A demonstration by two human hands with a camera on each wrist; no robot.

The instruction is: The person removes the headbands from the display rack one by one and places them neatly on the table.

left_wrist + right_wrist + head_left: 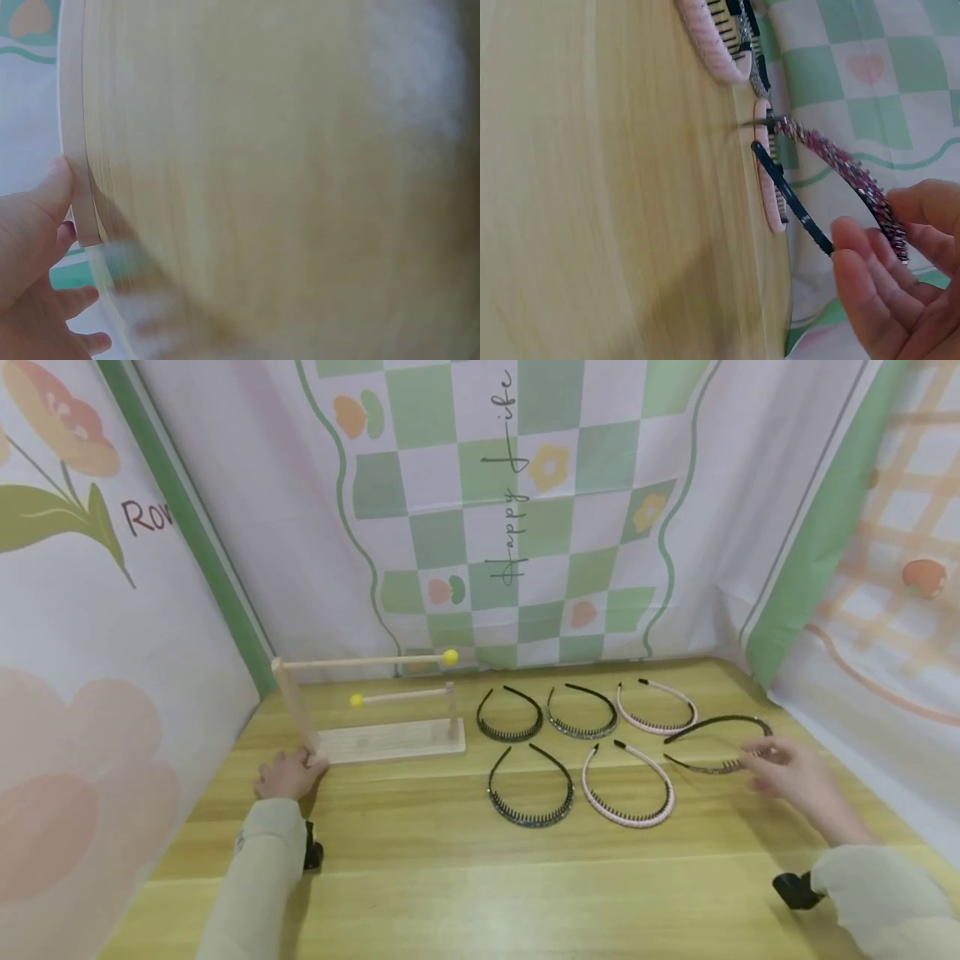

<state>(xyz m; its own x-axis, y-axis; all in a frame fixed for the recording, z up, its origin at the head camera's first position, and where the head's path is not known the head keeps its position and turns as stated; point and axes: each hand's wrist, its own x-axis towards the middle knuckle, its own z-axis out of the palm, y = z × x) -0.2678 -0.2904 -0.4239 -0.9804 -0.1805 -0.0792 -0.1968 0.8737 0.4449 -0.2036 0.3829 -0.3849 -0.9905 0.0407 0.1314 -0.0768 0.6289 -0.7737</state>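
At the right side of the table, my right hand [783,774] pinches a black headband [720,720] by its curved middle and holds it up, its two ends pointing left. The right wrist view shows pink and silver glitter along this headband [843,162], with fingers and thumb on it. On the left, my left hand [288,775] grips the near left corner of a wooden stand [386,743]. In the left wrist view the thumb lies against the edge of the base [77,135], while other fingers are spread apart. The stand has two horizontal bars with yellow ball tips.
Several headbands lie in two rows on the wooden table [420,877]: black sparkly ones [531,820] [510,737] [583,732] and pink ones [630,820] [660,727]. A patterned curtain [510,527] hangs behind the table, with more fabric at both sides.
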